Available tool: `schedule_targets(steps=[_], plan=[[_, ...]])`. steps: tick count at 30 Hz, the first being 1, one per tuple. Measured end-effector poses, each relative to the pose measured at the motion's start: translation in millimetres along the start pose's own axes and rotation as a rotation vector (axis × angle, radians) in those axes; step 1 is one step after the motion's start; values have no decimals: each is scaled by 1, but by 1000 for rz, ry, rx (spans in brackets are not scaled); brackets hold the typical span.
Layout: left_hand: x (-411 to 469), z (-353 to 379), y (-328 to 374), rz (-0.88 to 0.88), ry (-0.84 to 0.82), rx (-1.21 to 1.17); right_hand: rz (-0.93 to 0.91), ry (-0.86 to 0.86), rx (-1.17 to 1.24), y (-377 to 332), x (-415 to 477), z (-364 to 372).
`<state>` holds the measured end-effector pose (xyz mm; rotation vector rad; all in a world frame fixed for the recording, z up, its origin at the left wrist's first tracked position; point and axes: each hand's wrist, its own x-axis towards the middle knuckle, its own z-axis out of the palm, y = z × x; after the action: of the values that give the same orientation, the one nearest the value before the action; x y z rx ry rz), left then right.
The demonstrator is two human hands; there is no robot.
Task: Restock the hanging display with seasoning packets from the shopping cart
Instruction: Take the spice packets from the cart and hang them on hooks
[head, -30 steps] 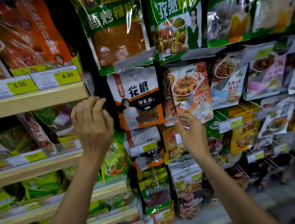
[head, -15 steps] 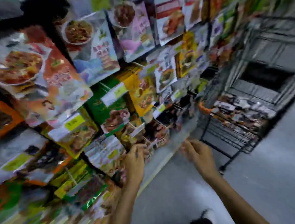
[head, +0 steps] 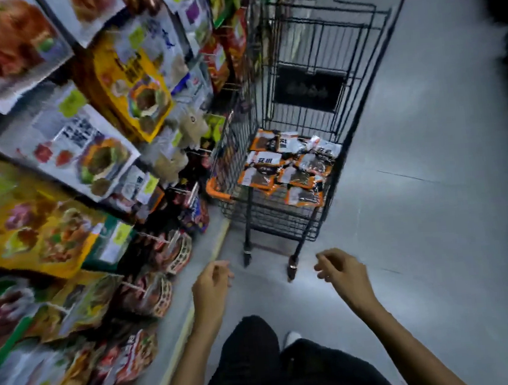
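Reaching into the cart for more packets looks like the step in hand. The hanging display (head: 121, 234) fills the left side, full of bags on hooks. The shopping cart (head: 319, 39) stands just beside it, ahead of the person. The seasoning packets (head: 287, 171), orange and white, lie in a loose heap on the cart's bottom. The left hand (head: 212, 288) and the right hand (head: 342, 272) hang low in front of the cart, not touching it. Each grip is loosely curled and holds nothing.

To do it well, the person should step close, lean over the cart's near end, and lift a packet by its top edge, where the hook hole likely is. Keeping every packet facing the same way should make hanging easier.

The display bags are blurry, so the hook with room cannot be picked out. The packets overlap and cannot be counted. A dark shape at the right edge is cut off.
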<state>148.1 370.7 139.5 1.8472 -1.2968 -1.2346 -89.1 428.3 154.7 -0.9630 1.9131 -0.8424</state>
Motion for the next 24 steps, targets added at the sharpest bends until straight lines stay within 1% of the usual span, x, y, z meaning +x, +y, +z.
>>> schedule_targets(steps=[4,8,10,15,20,24], plan=[[50,17,30,76,-57,108,90,70,54,1,42,-7],[112,32,60,81,-113,97,150,154,113,-6,92,-6],[145,37,75,114,-119,172,188,198,144,-12,118,-2],[235,46,116,199,-111,267,253,278,195,-31,190,12],[325,52,144,314,-109,365,300,232,239,-42,269,36],[384,64,158,376,13,426,340,190,221,-36,337,61]])
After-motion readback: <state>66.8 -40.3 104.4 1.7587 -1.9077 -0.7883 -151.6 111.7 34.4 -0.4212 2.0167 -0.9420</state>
